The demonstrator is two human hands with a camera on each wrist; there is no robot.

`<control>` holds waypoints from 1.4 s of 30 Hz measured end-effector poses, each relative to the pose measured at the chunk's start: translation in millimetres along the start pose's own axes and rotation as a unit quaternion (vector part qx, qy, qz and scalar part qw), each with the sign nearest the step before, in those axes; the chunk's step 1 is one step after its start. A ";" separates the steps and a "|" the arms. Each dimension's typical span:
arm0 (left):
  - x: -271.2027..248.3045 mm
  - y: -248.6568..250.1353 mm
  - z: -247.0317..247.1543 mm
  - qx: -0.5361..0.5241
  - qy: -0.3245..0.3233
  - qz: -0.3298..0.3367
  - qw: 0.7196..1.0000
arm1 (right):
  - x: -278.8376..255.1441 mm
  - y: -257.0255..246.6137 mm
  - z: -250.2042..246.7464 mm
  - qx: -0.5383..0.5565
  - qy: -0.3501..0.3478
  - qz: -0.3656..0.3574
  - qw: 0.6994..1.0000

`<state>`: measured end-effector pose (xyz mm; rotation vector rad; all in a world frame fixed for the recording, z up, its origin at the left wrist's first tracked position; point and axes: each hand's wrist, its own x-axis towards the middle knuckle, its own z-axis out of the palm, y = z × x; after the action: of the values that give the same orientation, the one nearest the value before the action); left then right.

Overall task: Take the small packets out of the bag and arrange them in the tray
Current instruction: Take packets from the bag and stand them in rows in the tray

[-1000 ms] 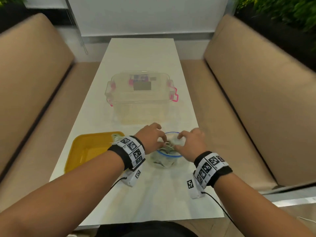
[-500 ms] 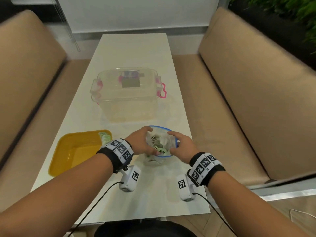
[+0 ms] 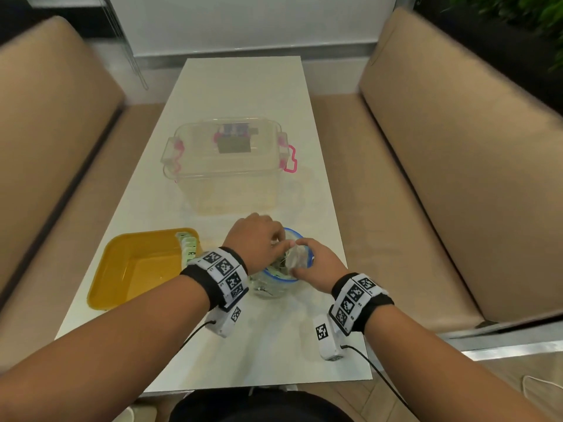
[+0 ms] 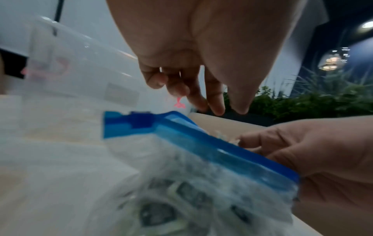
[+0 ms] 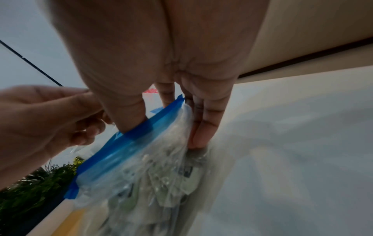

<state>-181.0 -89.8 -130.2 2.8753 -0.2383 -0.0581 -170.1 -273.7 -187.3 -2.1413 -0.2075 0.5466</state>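
A clear zip bag [image 3: 274,289] with a blue rim [image 4: 212,146] stands near the table's front, holding several small green-and-white packets [image 5: 161,190]. My right hand [image 3: 298,257] grips the rim, with the thumb [image 5: 129,115] inside the mouth and the fingers [image 5: 201,127] outside on the wall. My left hand [image 3: 278,243] hovers over the mouth; its fingers [image 4: 201,95] hang down loosely and nothing shows between them. To the left lies the yellow tray [image 3: 134,269], with a few packets [image 3: 187,248] standing in a row along its right edge.
A clear lidded box [image 3: 225,166] with pink latches sits on the white table [image 3: 243,86] just beyond the bag. Tan benches [image 3: 457,178] run along both sides. Cables trail from the wrist cameras toward the table's front edge.
Both hands were spreading the bag's mouth; now my left hand has let go and moved over the opening, while my right hand keeps hold of the rim.
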 end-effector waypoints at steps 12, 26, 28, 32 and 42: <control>-0.6 12.7 -26.5 0.051 -0.083 -0.026 0.995 | -11.9 -11.5 -0.3 -0.054 0.046 -0.027 0.997; 16.6 30.0 -49.3 -0.097 -0.026 0.029 0.995 | -15.0 -36.7 -16.8 0.044 0.118 -0.103 0.987; 18.2 29.2 -41.3 -0.029 -0.063 0.028 0.997 | -15.3 -30.1 -19.1 0.063 0.122 -0.081 0.987; 18.1 25.7 -21.1 0.067 -0.173 0.093 0.978 | -14.8 -17.9 -20.7 0.103 0.129 -0.062 0.984; 16.1 13.4 -30.0 0.024 -0.057 0.152 0.986 | -14.7 -15.5 -18.2 0.137 0.133 -0.055 0.980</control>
<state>-165.5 -97.8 -98.1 2.8501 -0.7069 -0.1605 -174.1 -282.9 -161.1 -1.8967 -0.0953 0.2070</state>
